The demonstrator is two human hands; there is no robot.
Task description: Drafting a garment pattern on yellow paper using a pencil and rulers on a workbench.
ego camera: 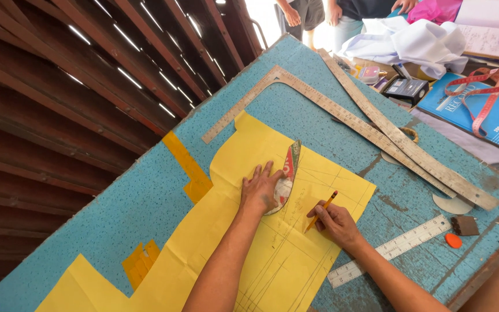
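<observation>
Lying lengthwise away from the person, a curved template is being pressed flat on yellow paper by the spread left hand; a pencil is being pinched just beside it by the right hand.

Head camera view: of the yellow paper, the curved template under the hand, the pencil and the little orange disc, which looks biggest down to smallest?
1. Yellow paper
2. Curved template, pressed by the left hand
3. Pencil, in the right hand
4. Orange disc

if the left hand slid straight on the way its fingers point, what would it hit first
Probably the long metal L-square. The left hand presses on the curved template and yellow paper, fingers pointing up the table; beyond the paper's edge lies bare blue tabletop, then that ruler.
</observation>
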